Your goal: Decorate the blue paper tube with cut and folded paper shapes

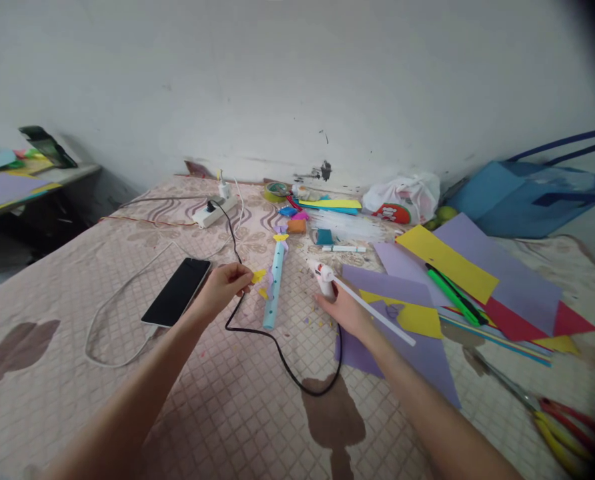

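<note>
My left hand [222,287] pinches a small yellow paper piece [258,275] right beside a light blue paper tube [274,287] that lies on the patterned cloth. The tube carries a yellow and purple bit at its far end. My right hand [345,310] grips a white hot glue gun [324,275] with a long clear glue stick [377,313] jutting from its back. The gun's nozzle points left toward the tube. Its black cable [277,347] loops across the cloth to a white power strip [212,212].
A dark phone [177,291] lies left of my left hand. Purple, yellow and red paper sheets [477,273] with green markers [450,293] spread on the right. Scissors [552,413] lie at the lower right. A plastic bag [402,197], tape roll [276,191] and blue bag [527,193] line the wall.
</note>
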Demonstrator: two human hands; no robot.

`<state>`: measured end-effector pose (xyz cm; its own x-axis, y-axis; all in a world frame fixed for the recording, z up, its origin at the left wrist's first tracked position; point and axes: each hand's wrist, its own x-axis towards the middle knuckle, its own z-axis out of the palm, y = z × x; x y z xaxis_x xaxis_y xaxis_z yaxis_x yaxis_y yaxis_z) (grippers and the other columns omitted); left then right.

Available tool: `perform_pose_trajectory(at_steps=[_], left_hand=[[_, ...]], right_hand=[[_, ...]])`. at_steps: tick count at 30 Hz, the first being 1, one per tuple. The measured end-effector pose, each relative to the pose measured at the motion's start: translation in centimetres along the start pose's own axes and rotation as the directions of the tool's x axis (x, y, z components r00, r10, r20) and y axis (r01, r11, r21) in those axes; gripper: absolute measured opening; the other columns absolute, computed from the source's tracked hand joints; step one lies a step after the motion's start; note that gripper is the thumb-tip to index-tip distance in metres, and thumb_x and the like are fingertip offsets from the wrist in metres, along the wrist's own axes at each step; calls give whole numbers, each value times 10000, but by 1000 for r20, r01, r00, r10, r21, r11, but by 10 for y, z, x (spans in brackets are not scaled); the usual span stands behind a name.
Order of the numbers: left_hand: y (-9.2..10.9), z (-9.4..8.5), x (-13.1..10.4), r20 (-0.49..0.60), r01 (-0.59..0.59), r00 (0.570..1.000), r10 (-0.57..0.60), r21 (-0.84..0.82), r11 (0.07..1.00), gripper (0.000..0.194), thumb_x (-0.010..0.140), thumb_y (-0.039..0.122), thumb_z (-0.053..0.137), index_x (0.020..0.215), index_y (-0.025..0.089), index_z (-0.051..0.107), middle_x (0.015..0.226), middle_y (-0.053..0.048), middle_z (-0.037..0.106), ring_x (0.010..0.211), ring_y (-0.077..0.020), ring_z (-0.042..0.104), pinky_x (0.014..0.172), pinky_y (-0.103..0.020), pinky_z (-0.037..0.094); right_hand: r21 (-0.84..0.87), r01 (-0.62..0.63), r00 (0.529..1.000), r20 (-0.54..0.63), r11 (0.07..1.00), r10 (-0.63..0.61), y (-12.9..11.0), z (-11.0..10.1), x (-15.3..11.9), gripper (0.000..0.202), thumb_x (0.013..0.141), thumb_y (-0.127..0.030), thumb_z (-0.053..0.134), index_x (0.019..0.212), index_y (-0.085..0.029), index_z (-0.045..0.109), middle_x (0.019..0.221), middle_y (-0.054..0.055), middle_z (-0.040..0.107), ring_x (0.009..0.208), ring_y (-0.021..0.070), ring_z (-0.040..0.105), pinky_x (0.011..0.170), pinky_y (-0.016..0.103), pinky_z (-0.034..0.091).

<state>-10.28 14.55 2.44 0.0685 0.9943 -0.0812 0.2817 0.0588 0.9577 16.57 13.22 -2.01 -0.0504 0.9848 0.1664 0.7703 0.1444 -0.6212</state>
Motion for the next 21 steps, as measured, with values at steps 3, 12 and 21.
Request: perform_pose_trajectory(at_steps=[3,12,21], left_hand=[[-7,2,8,27,23,999,-21,-41,999,156,719,294,620,688,147,576,554,21,560,485,-73,492,480,-189,368],[-13,10,19,52,-106,993,108,-31,994,145,761,282,604,731,142,580,624,13,562,531,-75,511,501,-190,383],[8,15,4,76,-355,934,348,274,894,96,836,244,550,812,161,593,727,-17,611,653,-111,546,601,-218,413]], right_hand=[[-21,-14,1000,-10,1000,14,1,6,7,248,751,-348,593,907,-159,628,782,75,647,747,239,596,670,324,432],[170,-46,996,-64,984,58,-5,0,-3,321,850,-463,454,820,-166,571,649,20,564,608,173,529,579,284,410],[680,-241,967,232,692,109,-25,-25,-24,338,854,-498,516,708,-196,473,573,-42,484,459,98,467,450,233,375]])
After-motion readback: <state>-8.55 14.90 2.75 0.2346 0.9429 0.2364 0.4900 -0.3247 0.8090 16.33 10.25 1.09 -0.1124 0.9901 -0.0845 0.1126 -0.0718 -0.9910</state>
